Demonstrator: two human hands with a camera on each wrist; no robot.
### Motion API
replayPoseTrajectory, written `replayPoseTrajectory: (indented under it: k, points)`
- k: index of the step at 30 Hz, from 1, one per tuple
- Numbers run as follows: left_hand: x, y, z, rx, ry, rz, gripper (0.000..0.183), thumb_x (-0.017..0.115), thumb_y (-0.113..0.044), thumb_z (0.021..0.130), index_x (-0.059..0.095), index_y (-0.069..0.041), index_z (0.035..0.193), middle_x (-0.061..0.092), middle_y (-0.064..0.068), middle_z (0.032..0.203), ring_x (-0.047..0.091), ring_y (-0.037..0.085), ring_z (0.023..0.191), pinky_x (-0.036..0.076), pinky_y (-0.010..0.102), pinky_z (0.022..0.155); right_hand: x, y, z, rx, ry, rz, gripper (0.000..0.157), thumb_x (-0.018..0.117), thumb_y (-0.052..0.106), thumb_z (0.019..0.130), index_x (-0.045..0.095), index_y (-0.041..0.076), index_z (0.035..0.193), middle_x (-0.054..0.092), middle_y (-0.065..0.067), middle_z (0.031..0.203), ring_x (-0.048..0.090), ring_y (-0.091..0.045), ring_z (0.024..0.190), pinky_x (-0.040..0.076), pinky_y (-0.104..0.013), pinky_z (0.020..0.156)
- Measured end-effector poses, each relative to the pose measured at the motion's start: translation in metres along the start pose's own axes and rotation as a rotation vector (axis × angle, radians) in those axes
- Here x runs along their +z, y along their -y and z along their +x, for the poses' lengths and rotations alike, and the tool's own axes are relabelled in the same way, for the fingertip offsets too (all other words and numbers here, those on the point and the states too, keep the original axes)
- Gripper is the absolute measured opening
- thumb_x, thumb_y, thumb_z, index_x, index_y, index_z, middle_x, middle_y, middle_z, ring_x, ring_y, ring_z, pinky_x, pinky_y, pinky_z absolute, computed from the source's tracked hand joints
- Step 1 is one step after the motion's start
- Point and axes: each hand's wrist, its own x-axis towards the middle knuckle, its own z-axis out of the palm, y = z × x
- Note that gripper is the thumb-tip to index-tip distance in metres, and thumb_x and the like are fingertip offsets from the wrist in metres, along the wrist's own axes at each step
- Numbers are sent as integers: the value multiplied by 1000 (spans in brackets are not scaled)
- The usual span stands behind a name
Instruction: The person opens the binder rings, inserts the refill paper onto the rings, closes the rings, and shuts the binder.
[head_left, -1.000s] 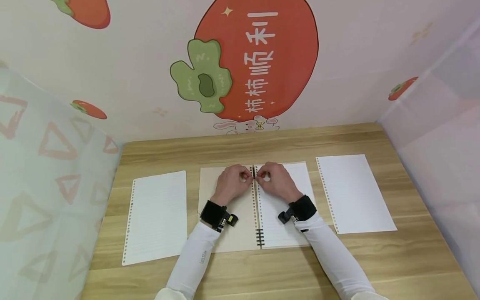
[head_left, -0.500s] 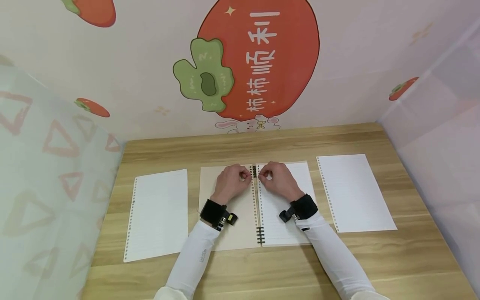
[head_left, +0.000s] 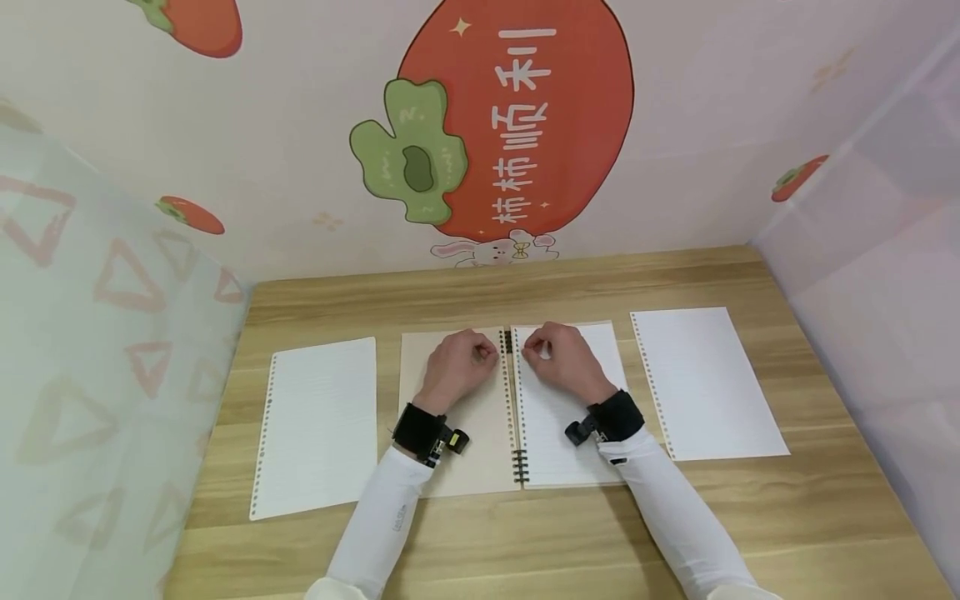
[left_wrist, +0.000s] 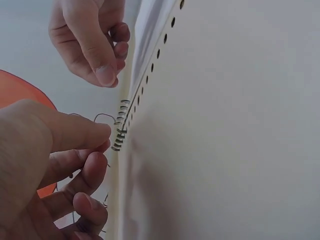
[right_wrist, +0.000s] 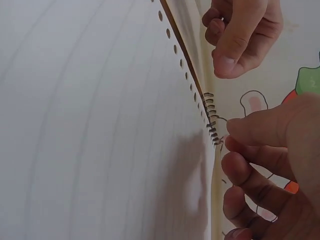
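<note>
An opened notebook lies on the table, with a beige cover sheet (head_left: 476, 467) on the left and a lined white page (head_left: 566, 454) on the right. Black binding rings (head_left: 508, 342) bridge the two rows of holes near the top; more rings (head_left: 521, 467) sit near the bottom. My left hand (head_left: 453, 367) is over the cover sheet, thumb and forefinger together just left of the upper rings. Opposite it, my right hand (head_left: 566, 362) is above the lined page, fingertips together right of those rings. Both wrist views show fingers curled beside the rings, with nothing visible in them.
A loose lined sheet with punched holes (head_left: 318, 433) lies to the left of the notebook. Another loose sheet (head_left: 708, 383) lies to its right. A printed wall (head_left: 315, 142) rises behind the wooden table (head_left: 465, 550), and side walls flank it.
A second ago both hands' fingertips were at the upper rings. They have since drawn apart, the left hand leftward and the right hand rightward, so those rings show between them.
</note>
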Motion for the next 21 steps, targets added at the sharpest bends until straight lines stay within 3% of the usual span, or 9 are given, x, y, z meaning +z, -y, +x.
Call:
replayPoseTrajectory:
  k: [10,16,21]
  points:
    - [-9,-3,-16,24,-20,-54,7,72,-26,92,77,-24,89,66,-11,87,59,9,75,48,30,64,-12,5,-22,-16,0,9,11,73,16,92,81,10,97,68,2,83,55,-15,73,46,-31,67]
    - [-11,-10,-32,32,37,-136,6,72,-26,94,77,-23,93,68,-11,90,57,12,76,47,31,68,-17,8,-38,-18,64,54,13,71,14,95,81,8,101,68,4,84,56,-13,75,46,-31,68]
    - [-11,-14,-53,77,85,-145,7,72,-27,94,78,-23,96,68,-12,90,55,10,70,47,29,66,-15,13,-56,-17,126,96,15,69,13,97,81,8,104,70,6,88,57,-11,78,49,-31,72]
